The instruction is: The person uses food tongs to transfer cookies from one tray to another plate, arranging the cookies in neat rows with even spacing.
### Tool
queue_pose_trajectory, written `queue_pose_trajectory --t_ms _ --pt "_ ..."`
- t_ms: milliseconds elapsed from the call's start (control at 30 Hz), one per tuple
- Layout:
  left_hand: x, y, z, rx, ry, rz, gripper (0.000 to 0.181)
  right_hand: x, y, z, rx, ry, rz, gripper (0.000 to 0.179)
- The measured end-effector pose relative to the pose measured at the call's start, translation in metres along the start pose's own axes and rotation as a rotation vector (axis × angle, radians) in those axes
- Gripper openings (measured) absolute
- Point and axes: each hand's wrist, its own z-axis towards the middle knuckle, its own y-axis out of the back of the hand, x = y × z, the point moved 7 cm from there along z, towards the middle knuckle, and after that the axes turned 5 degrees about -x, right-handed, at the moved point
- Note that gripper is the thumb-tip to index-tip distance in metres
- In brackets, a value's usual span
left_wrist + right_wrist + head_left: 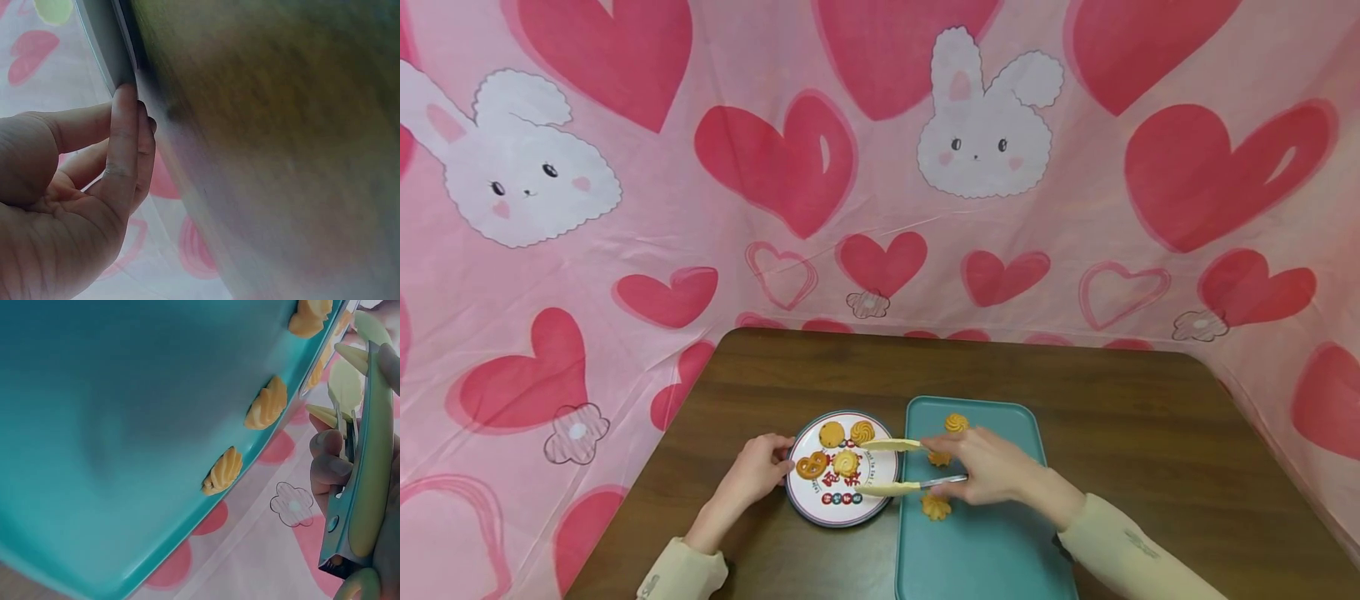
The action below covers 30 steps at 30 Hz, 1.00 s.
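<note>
The right hand (988, 467) is curled round a pair of tongs (891, 488), yellow-tipped with metal in the arms, and here the 2 tips stand apart over the right side of the plate (805, 493). Over on the other side, the left hand (758, 468) has the plate by its left rim, fingers bent against the edge, and the left wrist view shows fingertips right on it. On that white, dark-rimmed plate, 4 biscuits: a round biscuit (832, 434) at the back, a swirled biscuit (862, 432) just beside it, a pretzel (812, 465) at the left, and a flower-shaped biscuit (846, 463) near the middle, just beyond the tong tips. Right next door lies the teal tray (985, 554), with 3 golden biscuits (936, 506) in a row near its left side, the middle biscuit partly behind the right hand. Plate and tray both sit on the brown wooden table (1120, 433), and behind it all hangs a pink backdrop (895, 208) with red hearts and 2 white rabbit faces!
</note>
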Motion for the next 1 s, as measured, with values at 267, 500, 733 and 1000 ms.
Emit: queue_pose_trajectory --t_ms 267,500,733,1000 --pt "-0.001 0.0 0.0 0.002 0.005 0.007 0.033 -0.003 0.006 -0.021 -0.05 0.044 0.0 0.062" --pt "-0.001 0.0 0.0 -0.004 0.003 0.006 0.032 -0.008 0.011 -0.042 -0.081 0.04 -0.037 0.063" --pt "-0.001 0.001 0.0 0.005 0.0 0.011 0.033 -0.012 0.011 -0.059 -0.079 0.004 -0.053 0.063" --pt "0.001 0.0 0.001 0.011 0.016 0.009 0.033 -0.013 0.012 -0.077 -0.12 0.009 -0.089 0.063"
